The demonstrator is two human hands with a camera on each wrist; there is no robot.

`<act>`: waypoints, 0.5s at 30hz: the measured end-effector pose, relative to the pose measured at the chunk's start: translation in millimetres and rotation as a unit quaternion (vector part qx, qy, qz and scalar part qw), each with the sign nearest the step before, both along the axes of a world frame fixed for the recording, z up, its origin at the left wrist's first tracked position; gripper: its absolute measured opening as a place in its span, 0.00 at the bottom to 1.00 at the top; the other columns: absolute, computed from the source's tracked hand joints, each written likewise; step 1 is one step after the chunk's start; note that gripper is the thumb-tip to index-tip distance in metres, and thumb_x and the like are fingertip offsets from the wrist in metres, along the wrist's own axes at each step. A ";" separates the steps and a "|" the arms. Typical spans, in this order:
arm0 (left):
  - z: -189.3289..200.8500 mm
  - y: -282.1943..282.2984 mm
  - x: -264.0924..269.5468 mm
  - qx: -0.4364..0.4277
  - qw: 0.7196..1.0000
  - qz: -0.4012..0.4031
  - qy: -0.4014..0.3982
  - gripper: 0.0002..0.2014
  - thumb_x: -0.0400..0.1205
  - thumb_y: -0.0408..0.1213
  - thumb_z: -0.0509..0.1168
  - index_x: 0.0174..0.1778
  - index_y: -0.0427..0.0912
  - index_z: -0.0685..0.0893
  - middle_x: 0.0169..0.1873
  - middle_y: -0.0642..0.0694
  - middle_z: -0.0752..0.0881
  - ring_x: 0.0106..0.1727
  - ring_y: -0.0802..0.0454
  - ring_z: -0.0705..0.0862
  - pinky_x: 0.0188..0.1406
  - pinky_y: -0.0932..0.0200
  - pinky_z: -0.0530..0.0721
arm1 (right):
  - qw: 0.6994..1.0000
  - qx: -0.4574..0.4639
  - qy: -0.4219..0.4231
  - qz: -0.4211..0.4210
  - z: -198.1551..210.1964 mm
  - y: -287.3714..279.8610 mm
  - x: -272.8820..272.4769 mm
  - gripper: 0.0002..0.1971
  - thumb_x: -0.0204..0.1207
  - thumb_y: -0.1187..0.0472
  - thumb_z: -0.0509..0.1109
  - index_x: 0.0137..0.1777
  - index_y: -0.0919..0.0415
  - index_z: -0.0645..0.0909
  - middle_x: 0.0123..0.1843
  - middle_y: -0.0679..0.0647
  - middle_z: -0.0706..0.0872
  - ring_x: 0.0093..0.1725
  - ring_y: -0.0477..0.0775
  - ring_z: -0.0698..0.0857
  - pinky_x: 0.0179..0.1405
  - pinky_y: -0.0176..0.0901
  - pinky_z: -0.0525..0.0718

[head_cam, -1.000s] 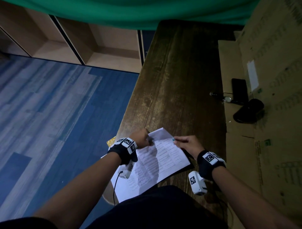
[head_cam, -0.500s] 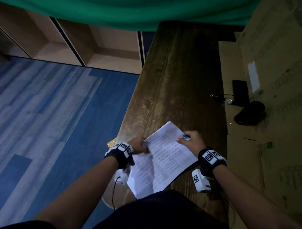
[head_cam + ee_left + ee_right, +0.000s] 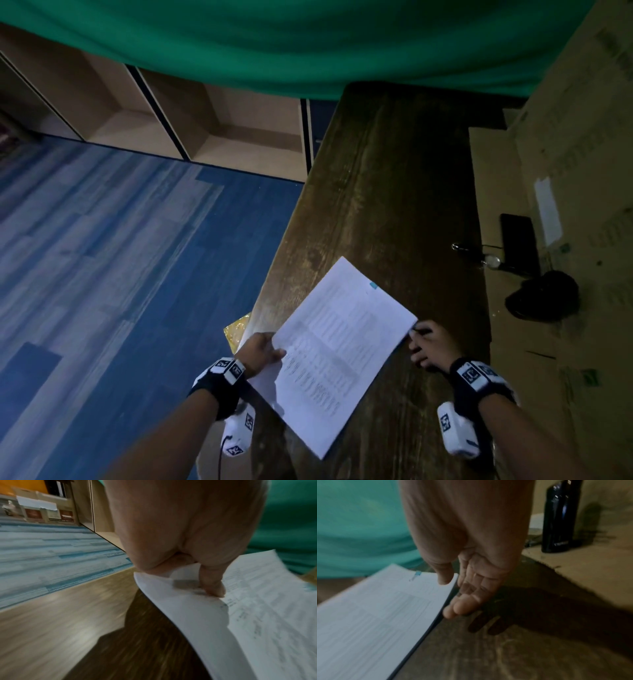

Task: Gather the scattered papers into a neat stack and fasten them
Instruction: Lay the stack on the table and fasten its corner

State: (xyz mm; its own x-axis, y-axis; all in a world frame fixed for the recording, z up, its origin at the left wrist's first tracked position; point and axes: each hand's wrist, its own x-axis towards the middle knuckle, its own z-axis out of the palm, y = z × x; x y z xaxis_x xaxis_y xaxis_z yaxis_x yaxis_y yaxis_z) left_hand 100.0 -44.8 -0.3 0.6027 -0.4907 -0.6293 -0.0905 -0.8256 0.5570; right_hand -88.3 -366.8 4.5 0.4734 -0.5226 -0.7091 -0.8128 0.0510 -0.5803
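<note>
**Papers held at a slant over the near end of the table**

We are looking down at a stack of papers (image 3: 339,346) sitting in the lower middle of the head view, over the near end of a dark wooden table (image 3: 394,192). Its long axis is running diagonally, from the lower centre of the frame up toward the upper right, and one far corner is pointing toward the top of the frame. A small blue clip (image 3: 372,285) is sitting on the far short edge, near that corner (in the right wrist view it shows at the upper middle (image 3: 417,574)).

We are seeing the left hand (image 3: 260,351) grasping the stack at its left long edge: in the left wrist view the thumb is pressing on the printed top sheet while the paper's edge (image 3: 171,588) is curling up under the hand (image 3: 185,534).

The right hand (image 3: 430,344) is sitting at the right-hand corner of the stack. From the right wrist view its fingers (image 3: 471,595) are hanging fairly straight and relaxed just beside the paper's edge (image 3: 385,608), clasping nothing; whether they are touching it we cannot tell.

Toward the right edge of the head view, a dark phone (image 3: 517,240) and a black rounded object (image 3: 543,299) are lying on brown cardboard (image 3: 513,342).
</note>
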 end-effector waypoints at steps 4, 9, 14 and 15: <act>-1.9 -38.0 35.4 0.028 0.993 0.086 -0.071 0.18 0.80 0.40 0.70 0.64 0.40 0.82 0.57 0.41 0.88 0.56 0.44 0.84 0.51 0.59 0.74 | 0.996 0.082 0.020 -0.011 -6.0 13.7 20.3 0.20 0.84 0.60 0.65 0.74 0.62 0.68 0.40 0.59 0.86 0.25 0.50 0.85 0.18 0.35 0.79; 0.1 -79.5 88.2 0.046 0.985 0.129 -0.108 0.29 0.79 0.39 0.72 0.74 0.36 0.72 0.69 0.32 0.80 0.69 0.33 0.79 0.63 0.46 0.78 | 0.990 0.124 -0.004 0.067 -8.4 50.9 55.8 0.31 0.81 0.58 0.69 0.82 0.54 0.62 0.48 0.55 0.88 0.41 0.51 0.87 0.35 0.41 0.83; -1.9 -102.6 125.3 0.099 0.982 0.028 -0.160 0.31 0.75 0.43 0.74 0.70 0.33 0.72 0.67 0.31 0.75 0.68 0.30 0.75 0.61 0.41 0.77 | 0.988 0.075 -0.051 0.123 -8.0 76.3 96.1 0.43 0.77 0.57 0.73 0.86 0.46 0.50 0.68 0.51 0.80 0.66 0.51 0.83 0.65 0.50 0.82; -3.4 -104.0 127.6 0.137 0.976 0.002 -0.169 0.34 0.75 0.47 0.73 0.73 0.35 0.69 0.69 0.33 0.72 0.70 0.31 0.72 0.64 0.39 0.76 | 0.988 0.069 -0.057 0.125 -7.8 78.0 103.3 0.43 0.78 0.57 0.72 0.87 0.47 0.50 0.75 0.55 0.76 0.72 0.53 0.79 0.70 0.51 0.80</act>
State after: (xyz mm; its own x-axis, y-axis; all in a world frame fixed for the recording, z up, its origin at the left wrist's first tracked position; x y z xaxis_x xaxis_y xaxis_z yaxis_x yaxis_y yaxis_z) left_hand 227.6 -148.9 -3.7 0.8005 -0.3292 -0.5008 -0.2279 -0.9401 0.2537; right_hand 15.0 -288.8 -3.3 0.6558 -0.2817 -0.7003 -0.7403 -0.0583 -0.6698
